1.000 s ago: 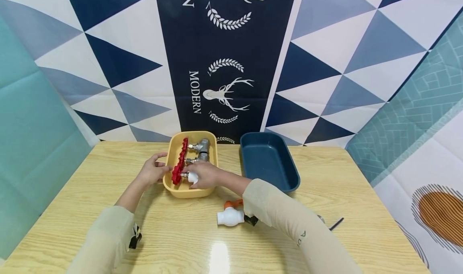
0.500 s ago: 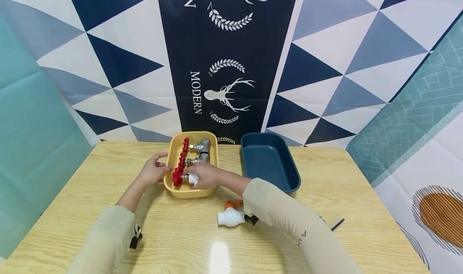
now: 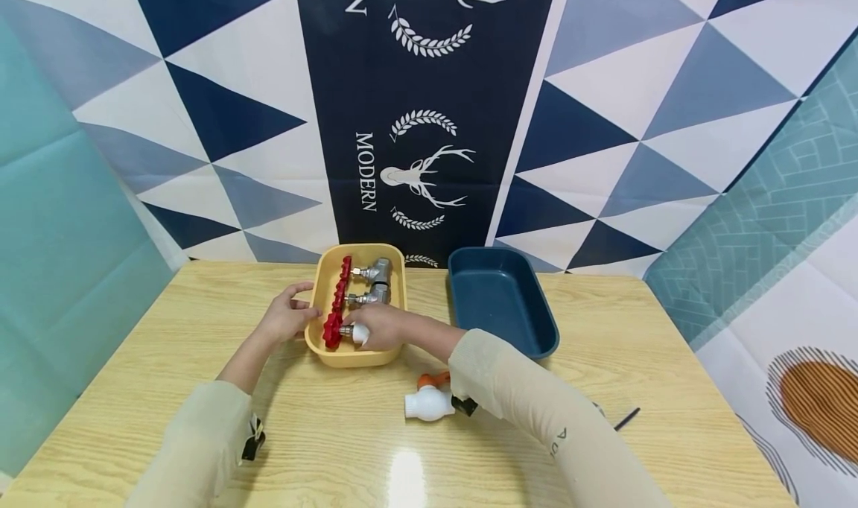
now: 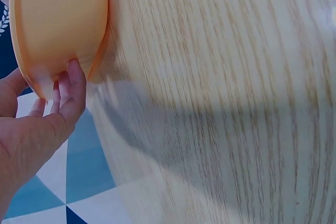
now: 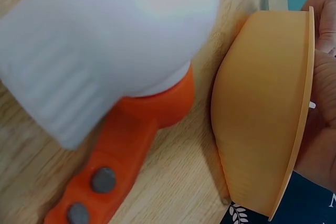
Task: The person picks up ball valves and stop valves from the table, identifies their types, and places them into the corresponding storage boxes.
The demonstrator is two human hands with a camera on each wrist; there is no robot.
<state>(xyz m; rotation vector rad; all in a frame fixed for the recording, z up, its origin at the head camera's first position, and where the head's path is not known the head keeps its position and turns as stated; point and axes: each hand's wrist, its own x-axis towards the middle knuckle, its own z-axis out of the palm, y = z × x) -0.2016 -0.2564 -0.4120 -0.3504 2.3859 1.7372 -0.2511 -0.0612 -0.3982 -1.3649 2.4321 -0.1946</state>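
Note:
In the head view, my right hand (image 3: 378, 326) reaches into the yellow tray (image 3: 401, 270) and holds a white-bodied valve with a red handwheel (image 3: 332, 331). Much of the white body is hidden by the hand. Two metal valves (image 3: 379, 271) with red handwheels lie behind it in the same tray, their wheels in a row along the left side. My left hand (image 3: 284, 316) grips the tray's left rim; in the left wrist view its fingertips (image 4: 76, 72) press the outer wall. A white ball valve with an orange lever (image 3: 429, 402) lies on the table below my right forearm.
A dark blue tray (image 3: 492, 288) stands to the right of the yellow one, with its bottom bare. A thin dark stick-like item (image 3: 627, 418) lies on the table (image 3: 322, 441), partly behind my right sleeve. A patterned wall covering (image 3: 429, 83) rises behind the trays.
The handwheel of the white-bodied valve has shifted slightly toward the front of the yellow tray. Both hands keep their holds, and the head view has drifted a little.

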